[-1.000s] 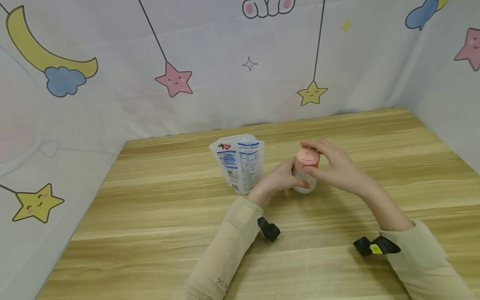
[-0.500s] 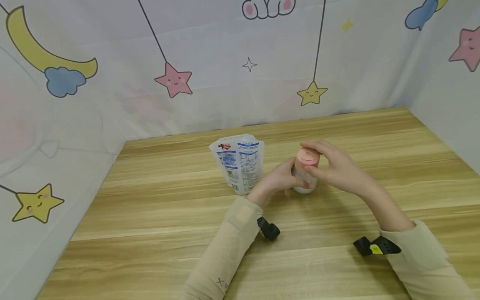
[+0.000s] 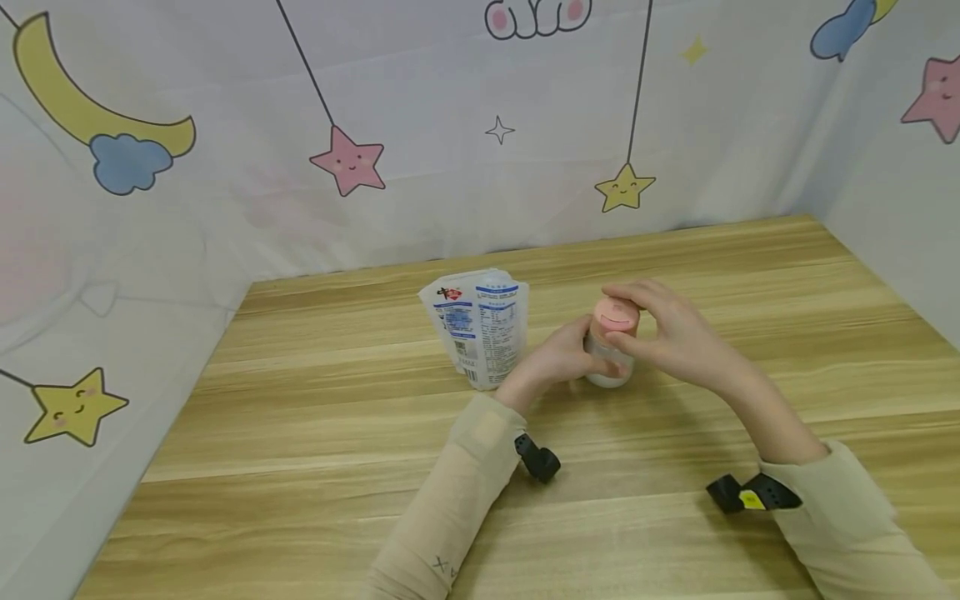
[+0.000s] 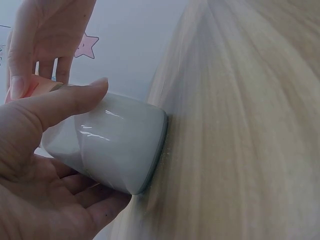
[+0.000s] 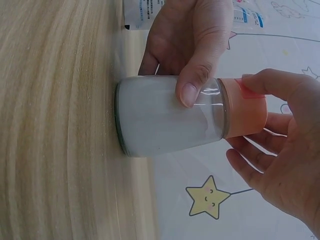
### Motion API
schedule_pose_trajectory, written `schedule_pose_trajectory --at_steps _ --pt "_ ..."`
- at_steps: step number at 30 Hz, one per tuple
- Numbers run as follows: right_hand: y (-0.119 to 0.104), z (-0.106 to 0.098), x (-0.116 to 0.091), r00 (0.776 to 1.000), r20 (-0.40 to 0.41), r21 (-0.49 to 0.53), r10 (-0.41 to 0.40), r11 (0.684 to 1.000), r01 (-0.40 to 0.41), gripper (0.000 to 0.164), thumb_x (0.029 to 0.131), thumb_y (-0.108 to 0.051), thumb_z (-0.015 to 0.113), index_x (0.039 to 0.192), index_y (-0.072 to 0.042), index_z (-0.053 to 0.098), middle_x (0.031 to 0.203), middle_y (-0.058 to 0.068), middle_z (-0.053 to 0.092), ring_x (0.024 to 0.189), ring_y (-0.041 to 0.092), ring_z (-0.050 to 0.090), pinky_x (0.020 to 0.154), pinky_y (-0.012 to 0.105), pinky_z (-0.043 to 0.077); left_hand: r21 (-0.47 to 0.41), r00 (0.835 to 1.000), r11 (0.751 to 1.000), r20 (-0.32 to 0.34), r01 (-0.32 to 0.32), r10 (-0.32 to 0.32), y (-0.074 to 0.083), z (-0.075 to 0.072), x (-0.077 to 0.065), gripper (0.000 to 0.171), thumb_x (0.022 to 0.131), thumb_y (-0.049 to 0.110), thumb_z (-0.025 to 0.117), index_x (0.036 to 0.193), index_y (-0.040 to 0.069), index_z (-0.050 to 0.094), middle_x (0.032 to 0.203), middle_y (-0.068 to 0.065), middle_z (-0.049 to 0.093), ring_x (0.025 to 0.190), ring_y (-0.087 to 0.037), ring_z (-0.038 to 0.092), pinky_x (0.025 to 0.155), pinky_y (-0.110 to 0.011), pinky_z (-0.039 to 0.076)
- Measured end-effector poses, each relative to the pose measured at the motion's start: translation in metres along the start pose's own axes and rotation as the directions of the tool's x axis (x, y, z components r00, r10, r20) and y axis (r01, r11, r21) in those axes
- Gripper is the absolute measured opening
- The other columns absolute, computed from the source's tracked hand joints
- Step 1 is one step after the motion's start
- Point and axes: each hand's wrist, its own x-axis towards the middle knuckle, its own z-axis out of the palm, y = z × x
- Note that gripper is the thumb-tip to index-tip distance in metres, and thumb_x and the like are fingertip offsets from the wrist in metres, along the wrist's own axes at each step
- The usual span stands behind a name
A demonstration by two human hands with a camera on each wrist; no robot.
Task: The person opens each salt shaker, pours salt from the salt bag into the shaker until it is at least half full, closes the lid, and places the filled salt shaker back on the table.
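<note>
A clear glass jar [image 5: 155,117] full of something white stands on the table, its base at the wood. Its lid [image 3: 617,317] is salmon pink and sits on top. My left hand [image 3: 561,354] grips the jar's body, thumb on the near side and fingers behind. At the lid, my right hand [image 3: 678,337] holds on with the thumb on one side and the fingers round the other, as the right wrist view shows. Left of the hands, a white pouch [image 3: 483,329] with blue and black print stands upright, its lower right partly behind my left wrist.
The wood-grain table [image 3: 300,467] reaches back to a white cloth backdrop [image 3: 450,200] printed with stars and a moon. More of that cloth hangs at both sides. A small black camera [image 3: 538,458] is strapped on each wrist.
</note>
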Motion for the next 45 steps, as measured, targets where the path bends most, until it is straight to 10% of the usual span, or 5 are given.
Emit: schedule_pose_trajectory --at_steps 45 --pt "-0.0034 -0.0037 -0.0016 0.999 0.016 -0.016 0.044 0.999 -0.044 0.056 0.090 -0.029 0.068 0.139 -0.008 0.049 0.134 0.014 0.052 0.124 0.032 0.047 0.098 0.058 0.039 -0.016 1.000 1.000 0.001 -0.011 0.011 0.0026 0.0002 -0.0027 0.069 0.076 0.021 0.081 0.136 0.014 0.047 0.134 -0.003 0.056 0.119 -0.017 0.052 0.104 -0.035 0.041"
